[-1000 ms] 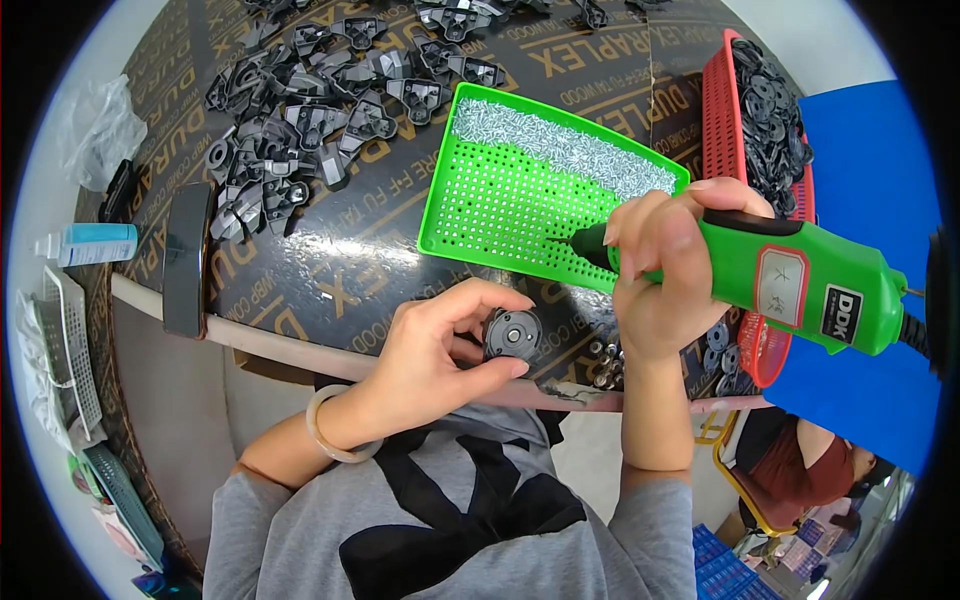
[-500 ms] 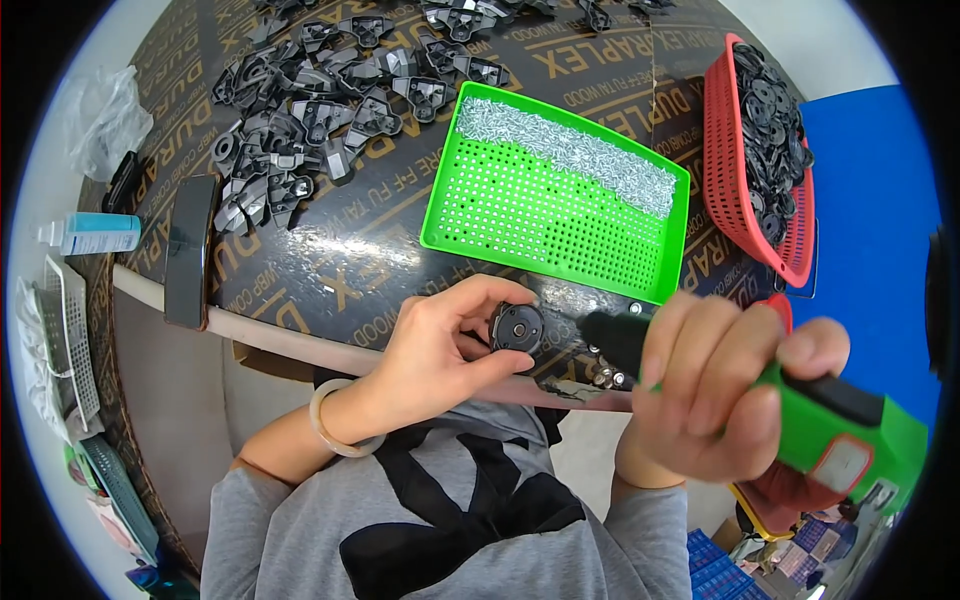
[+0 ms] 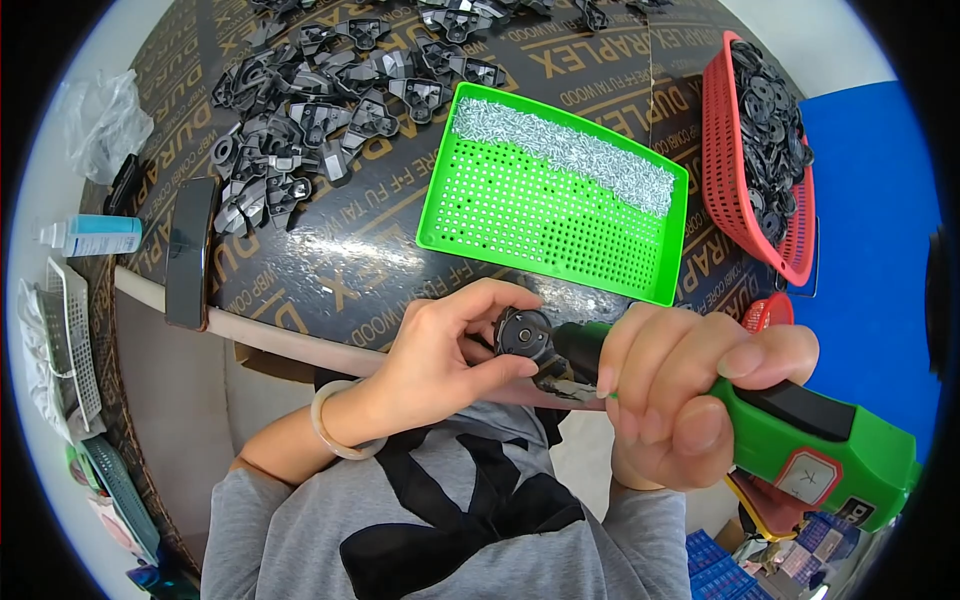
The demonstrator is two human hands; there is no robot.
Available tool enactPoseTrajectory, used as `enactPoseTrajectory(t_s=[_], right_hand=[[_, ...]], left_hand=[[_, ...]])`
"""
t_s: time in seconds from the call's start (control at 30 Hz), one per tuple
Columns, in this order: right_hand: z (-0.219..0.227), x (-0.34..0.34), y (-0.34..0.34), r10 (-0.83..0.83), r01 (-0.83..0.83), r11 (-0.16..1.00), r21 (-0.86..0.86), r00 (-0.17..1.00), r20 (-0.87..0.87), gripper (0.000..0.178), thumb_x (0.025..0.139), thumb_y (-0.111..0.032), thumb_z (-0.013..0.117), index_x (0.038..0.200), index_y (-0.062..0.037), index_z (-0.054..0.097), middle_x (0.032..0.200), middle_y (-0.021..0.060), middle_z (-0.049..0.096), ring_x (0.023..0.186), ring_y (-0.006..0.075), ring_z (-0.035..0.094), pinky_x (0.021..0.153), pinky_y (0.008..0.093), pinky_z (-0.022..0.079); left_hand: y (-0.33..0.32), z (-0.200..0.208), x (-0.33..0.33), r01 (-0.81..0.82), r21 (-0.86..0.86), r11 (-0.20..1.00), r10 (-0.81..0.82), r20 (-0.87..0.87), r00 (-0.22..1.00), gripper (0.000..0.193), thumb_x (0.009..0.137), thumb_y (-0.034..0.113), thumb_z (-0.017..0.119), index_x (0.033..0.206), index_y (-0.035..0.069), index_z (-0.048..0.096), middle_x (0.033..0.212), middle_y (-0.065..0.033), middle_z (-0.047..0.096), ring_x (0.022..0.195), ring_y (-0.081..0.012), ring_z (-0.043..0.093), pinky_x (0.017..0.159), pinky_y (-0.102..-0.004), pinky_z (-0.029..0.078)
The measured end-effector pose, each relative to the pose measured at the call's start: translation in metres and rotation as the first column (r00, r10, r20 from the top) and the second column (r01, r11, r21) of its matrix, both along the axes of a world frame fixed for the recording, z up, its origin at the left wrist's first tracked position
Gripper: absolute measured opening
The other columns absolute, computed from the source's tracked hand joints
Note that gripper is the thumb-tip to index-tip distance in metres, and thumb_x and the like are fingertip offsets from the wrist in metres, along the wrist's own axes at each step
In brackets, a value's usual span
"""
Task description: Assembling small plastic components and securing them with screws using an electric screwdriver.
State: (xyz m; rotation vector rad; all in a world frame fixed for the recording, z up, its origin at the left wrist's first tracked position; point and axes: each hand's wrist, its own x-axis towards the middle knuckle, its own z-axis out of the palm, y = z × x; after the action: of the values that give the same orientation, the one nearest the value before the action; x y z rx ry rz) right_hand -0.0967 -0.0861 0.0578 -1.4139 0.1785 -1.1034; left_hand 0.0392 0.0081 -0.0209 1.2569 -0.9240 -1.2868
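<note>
My left hand (image 3: 435, 340) pinches a round black plastic part (image 3: 516, 328) between thumb and fingers, just over the table's near edge. Wrapped round a green and black electric screwdriver (image 3: 840, 450) is my right hand (image 3: 690, 385). The tool's black nose points left at the round part; whether its tip touches is hard to see. Beyond both hands lies a green perforated tray (image 3: 480, 262), with a heap of small silvery screws (image 3: 570, 155) along its far side.
Many black plastic housings (image 3: 330, 120) lie piled at the far left. A red basket (image 3: 722, 170) of black discs (image 3: 770, 130) stands at the right, with a small red container (image 3: 768, 312) nearer me. A phone (image 3: 188, 260) and a blue bottle (image 3: 100, 235) are at the left.
My right hand has brought the screwdriver leftward, its nose now close against the round black part. My left hand has tilted the part slightly and keeps its pinch.
</note>
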Motion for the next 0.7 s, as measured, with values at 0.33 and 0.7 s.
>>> enactPoseTrajectory(t_s=[0.33, 0.7], right_hand=[[0.001, 0.002, 0.0, -0.004, 0.004, 0.999, 0.054, 1.0, 0.001, 0.028, 0.092, -0.013, 0.067, 0.106, -0.0101, 0.042, 0.063, 0.0031, 0.051, 0.049, 0.015, 0.05, 0.053, 0.0329, 0.045], [0.009, -0.004, -0.033, 0.091, -0.088, 0.99, -0.109, 0.996, 0.022, 0.033, 0.093, -0.019, 0.06, 0.118, -0.01, 0.041, 0.063, -0.0016, 0.047, 0.051, 0.0097, 0.044, 0.053, 0.0283, 0.04]], left_hand=[[0.003, -0.001, 0.004, 0.016, -0.011, 1.0, -0.015, 0.061, 0.998, 0.043, 0.076, -0.002, 0.076, 0.116, -0.001, 0.061, 0.067, -0.0054, 0.06, 0.061, -0.0091, 0.065, 0.056, -0.023, 0.052], [0.005, 0.003, 0.015, 0.006, 0.022, 1.0, -0.007, 0.06, 0.998, 0.046, 0.076, -0.002, 0.077, 0.119, 0.0, 0.059, 0.08, -0.0068, 0.064, 0.073, -0.0097, 0.065, 0.064, -0.0247, 0.058]])
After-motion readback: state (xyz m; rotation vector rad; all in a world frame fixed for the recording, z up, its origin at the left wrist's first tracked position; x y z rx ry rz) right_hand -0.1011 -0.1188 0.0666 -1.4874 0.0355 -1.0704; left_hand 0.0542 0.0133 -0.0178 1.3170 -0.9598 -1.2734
